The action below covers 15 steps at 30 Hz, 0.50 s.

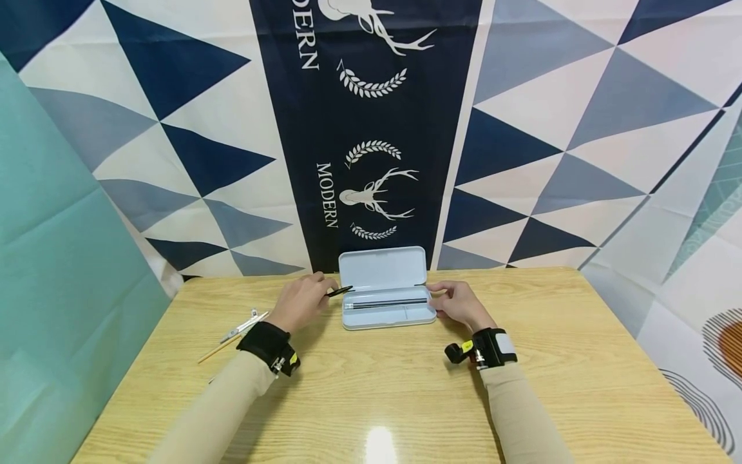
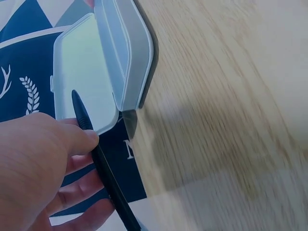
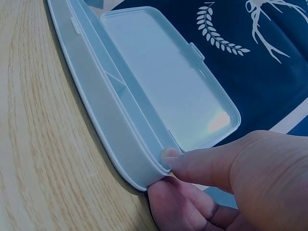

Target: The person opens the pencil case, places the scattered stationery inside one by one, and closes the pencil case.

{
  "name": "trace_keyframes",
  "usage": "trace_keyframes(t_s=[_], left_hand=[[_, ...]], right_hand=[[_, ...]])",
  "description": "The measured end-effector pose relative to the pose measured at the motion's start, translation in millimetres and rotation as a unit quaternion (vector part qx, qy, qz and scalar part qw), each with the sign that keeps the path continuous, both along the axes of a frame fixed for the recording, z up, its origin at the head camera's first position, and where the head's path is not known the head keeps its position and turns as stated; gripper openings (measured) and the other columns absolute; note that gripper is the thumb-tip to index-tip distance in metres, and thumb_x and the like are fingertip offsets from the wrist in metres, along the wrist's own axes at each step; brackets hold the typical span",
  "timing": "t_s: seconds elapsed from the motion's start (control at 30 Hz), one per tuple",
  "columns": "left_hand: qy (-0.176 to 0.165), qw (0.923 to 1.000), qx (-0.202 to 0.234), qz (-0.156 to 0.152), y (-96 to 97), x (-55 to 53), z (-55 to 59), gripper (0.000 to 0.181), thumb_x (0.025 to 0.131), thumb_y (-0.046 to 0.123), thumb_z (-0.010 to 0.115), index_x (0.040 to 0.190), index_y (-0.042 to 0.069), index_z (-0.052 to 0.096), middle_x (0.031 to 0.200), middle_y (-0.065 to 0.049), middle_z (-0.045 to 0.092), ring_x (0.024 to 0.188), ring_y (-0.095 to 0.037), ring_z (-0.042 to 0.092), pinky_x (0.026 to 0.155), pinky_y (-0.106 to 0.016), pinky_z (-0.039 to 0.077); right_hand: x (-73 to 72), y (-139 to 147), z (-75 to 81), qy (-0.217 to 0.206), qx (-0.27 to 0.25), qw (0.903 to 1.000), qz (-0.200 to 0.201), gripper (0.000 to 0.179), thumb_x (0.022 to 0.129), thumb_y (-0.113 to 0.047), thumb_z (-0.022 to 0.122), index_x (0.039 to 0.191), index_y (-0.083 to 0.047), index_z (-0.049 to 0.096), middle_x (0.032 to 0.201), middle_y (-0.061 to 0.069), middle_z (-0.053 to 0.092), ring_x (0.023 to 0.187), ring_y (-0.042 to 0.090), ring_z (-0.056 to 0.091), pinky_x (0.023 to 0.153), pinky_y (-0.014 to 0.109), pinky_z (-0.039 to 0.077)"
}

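A pale blue pencil case [image 1: 390, 318] lies near the table's far edge, its lid [image 1: 382, 269] raised and leaning back. Inside the base is a long dark pencil [image 1: 394, 303], lengthwise. My left hand [image 1: 303, 301] pinches a slim black pen [image 1: 340, 292] between thumb and fingers, just off the case's left end; in the left wrist view the pen's tapered tip [image 2: 77, 101] points toward the lid. At the other end my right hand [image 1: 460, 304] grips the case's short wall, thumb [image 3: 192, 163] over the rim and fingers against the outside.
A silver compass-like tool [image 1: 236, 332] and a thin wooden stick [image 1: 217, 352] lie on the table left of the case, partly hidden by the left hand. A patterned cloth [image 1: 371, 129] hangs right behind the wooden table [image 1: 371, 380].
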<state>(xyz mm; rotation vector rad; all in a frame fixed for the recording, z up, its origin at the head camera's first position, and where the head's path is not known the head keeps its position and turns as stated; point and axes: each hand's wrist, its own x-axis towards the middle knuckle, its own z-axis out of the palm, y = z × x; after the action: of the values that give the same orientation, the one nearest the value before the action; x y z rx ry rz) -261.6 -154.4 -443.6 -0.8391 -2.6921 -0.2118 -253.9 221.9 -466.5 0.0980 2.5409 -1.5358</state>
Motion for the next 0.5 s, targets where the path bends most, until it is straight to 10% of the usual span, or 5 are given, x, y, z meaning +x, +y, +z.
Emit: trace_keyframes(t_s=[0.5], left_hand=[[-0.044,0.9981,-0.026,0.035,35.9,7.1,16.8,0.024,0.104,0.011,0.080,0.126,0.019,0.084,0.116,-0.008,0.080,0.100,-0.029,0.078,0.072,-0.042,0.062]], right_hand=[[0.2,1.4,-0.8,-0.003,-0.004,1.0000,0.003,0.048,0.104,-0.003,0.074,0.152,0.001,0.068,0.081,0.001,0.060,0.074,0.011,0.062,0.068,0.020,0.057]])
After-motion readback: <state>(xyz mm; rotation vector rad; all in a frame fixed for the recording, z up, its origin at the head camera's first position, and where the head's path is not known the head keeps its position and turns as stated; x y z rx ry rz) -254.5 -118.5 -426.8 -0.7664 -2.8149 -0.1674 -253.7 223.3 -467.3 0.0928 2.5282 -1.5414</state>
